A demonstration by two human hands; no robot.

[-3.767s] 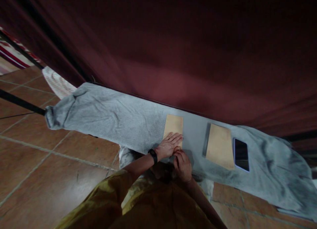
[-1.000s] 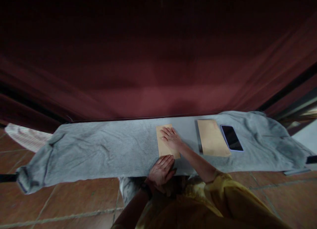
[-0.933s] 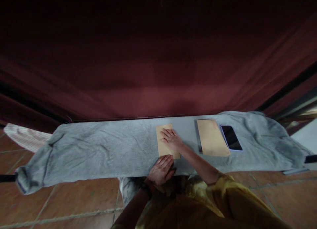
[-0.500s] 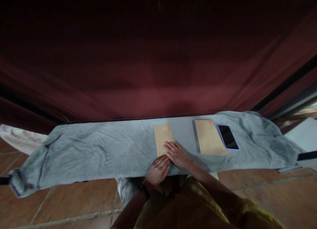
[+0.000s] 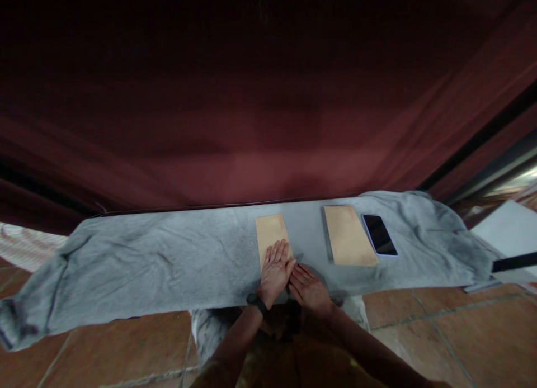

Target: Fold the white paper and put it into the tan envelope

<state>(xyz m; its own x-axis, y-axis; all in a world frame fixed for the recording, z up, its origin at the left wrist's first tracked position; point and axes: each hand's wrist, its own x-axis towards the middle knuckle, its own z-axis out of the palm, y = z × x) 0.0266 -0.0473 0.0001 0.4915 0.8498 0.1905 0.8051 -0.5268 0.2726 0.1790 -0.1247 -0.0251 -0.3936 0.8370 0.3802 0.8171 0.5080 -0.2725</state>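
A tan paper envelope [image 5: 271, 227] lies on the grey cloth, its lower part covered by my left hand [image 5: 275, 270]. That hand rests flat on the paper with its fingers stretched out, and a dark band circles the wrist. My right hand [image 5: 309, 290] is just to the right, nearer my body, fingers extended and close together by the lower right of the envelope. Whether the right fingertips touch the paper, I cannot tell. Farther right sits a second tan envelope [image 5: 349, 237], perhaps a stack of them. Beside it lies a phone [image 5: 380, 234] with a dark screen and a pale purple edge.
The grey cloth [image 5: 168, 259] covers a long narrow surface and bunches up at both ends. A dark red panel [image 5: 260, 175] rises behind it. Tiled floor [image 5: 138, 349] shows below. A dark bar [image 5: 514, 263] juts in at the right.
My left hand has slid up onto the envelope and lies flat there. My right hand has come off the envelope's middle, back toward my body. The view has shifted slightly.
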